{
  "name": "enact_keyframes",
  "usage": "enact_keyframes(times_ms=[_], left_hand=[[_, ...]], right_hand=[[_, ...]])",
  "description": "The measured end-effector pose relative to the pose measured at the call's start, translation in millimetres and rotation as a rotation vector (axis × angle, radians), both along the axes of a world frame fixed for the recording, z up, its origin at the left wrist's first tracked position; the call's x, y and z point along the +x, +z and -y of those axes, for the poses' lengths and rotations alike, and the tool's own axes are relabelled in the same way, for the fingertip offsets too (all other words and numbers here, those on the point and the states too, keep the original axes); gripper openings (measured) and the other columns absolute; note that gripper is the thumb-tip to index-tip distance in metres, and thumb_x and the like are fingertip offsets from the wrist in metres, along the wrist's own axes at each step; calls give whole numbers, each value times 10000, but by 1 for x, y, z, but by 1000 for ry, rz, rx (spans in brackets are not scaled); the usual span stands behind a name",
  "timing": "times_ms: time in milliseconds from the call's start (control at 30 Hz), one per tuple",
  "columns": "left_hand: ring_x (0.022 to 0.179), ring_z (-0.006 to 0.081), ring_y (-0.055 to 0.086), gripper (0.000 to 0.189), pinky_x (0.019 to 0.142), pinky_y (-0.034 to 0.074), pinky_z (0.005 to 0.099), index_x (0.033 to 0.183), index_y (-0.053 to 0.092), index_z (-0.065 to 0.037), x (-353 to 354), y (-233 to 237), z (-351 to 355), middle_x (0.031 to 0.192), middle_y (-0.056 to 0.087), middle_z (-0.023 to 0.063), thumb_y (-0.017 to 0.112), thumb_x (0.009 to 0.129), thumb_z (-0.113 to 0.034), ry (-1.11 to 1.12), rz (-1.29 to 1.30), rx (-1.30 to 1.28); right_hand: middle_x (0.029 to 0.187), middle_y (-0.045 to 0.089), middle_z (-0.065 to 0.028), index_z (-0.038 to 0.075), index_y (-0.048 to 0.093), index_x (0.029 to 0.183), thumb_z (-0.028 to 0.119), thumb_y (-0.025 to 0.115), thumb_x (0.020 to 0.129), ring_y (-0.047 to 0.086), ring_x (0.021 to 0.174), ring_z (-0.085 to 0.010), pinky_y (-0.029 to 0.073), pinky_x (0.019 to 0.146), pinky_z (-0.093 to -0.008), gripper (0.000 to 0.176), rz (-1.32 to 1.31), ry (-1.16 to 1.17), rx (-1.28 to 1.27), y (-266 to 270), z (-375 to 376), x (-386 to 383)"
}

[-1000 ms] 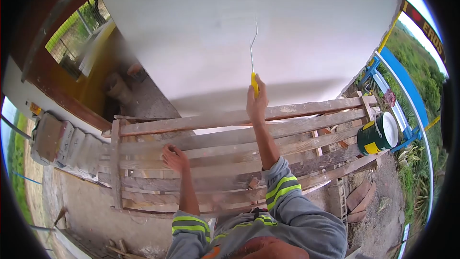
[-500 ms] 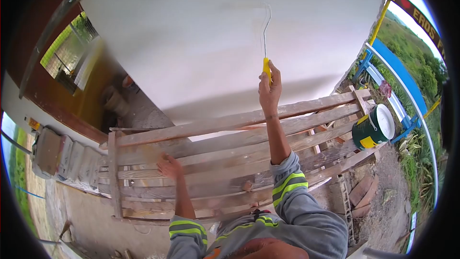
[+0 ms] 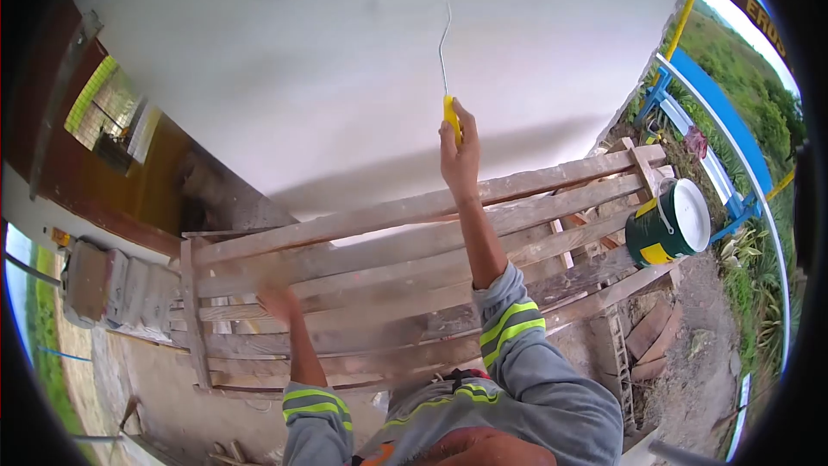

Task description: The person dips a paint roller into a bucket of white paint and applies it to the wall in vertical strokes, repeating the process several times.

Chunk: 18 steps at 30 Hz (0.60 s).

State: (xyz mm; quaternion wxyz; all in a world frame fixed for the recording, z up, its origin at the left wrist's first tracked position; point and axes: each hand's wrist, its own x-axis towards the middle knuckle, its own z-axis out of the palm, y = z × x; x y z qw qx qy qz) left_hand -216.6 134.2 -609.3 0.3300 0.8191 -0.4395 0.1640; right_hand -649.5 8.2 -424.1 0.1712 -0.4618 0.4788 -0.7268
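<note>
Along the bottom of the frame are my grey sleeves (image 3: pixel 511 328), banded in yellow-green. At centre-left, my left hand (image 3: pixel 278 302) shows over the platform (image 3: pixel 371 217) of wooden planks, too blurred for me to tell how far open it is or whether it has hold of anything. Above centre, my right hand (image 3: pixel 460 148) is closed around the yellow handle of a roller (image 3: pixel 449 109), thumb and fingers wrapped on its lower part. The roller rises from that grip, its thin bent wire running up toward the top centre of the frame; its head is so pale against the white wall (image 3: pixel 336 86) that I can't make out whether it touches. I judge the step in hand to be a roller stroke on that wall; to carry it on, I think, calls for a firm grip and the head kept flat and evenly pressed. A green bucket (image 3: pixel 649 237) stands at the platform's far right end, well apart from both hands. Beyond, at right, lies greenery.
</note>
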Motion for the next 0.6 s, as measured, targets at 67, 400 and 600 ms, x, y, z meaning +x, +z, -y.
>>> enact_keyframes(times_ms=[67,400,600], left_hand=[[1099,319,576,269,994,360,480,1163,590,-128,4,1,-1,1133,661,76,513,962,-289,6,17,-6],[1087,316,579,273,1001,360,470,1162,593,-121,1,1,1,1128,668,80,515,962,-290,-7,-8,-22],[1050,328,584,257,962,387,472,1144,599,-116,4,3,4,1113,669,85,524,962,-279,-27,2,-64]], right_hand=[[1147,683,-149,28,552,1368,97,542,1007,640,937,-223,512,865,-352,368,-38,-8,60,13,-11,-3],[1244,654,-167,36,547,1378,59,555,985,644,1101,-269,492,957,-362,394,-52,-15,85,-18,-16,-8],[1231,651,-166,26,542,1374,64,550,994,649,1063,-256,501,918,-342,382,-208,-133,154,-81,-27,-8]])
